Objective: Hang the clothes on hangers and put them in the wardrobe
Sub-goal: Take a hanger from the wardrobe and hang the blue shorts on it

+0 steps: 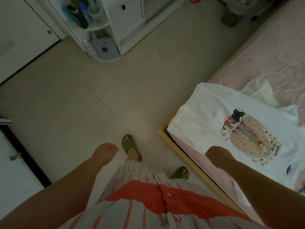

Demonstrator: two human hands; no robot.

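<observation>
A white T-shirt (206,116) with a colourful round print lies flat over the near corner of the bed, its hem hanging off the edge. My right hand (218,153) hovers over the shirt's lower part, fingers curled in, holding nothing. My left hand (105,152) hangs above the floor to the left of my feet, fingers loosely together and empty. Further white and pale clothes (262,91) lie crumpled behind the shirt on the bed. White wardrobe doors (24,32) stand at the upper left. No hanger is in view.
The bed (272,52) with a pink sheet and a wooden frame (179,152) fills the right side. A white corner shelf (92,27) with bottles and a paper roll stands at the top. A white door with a handle (14,157) is at the left. Tiled floor (115,90) lies between.
</observation>
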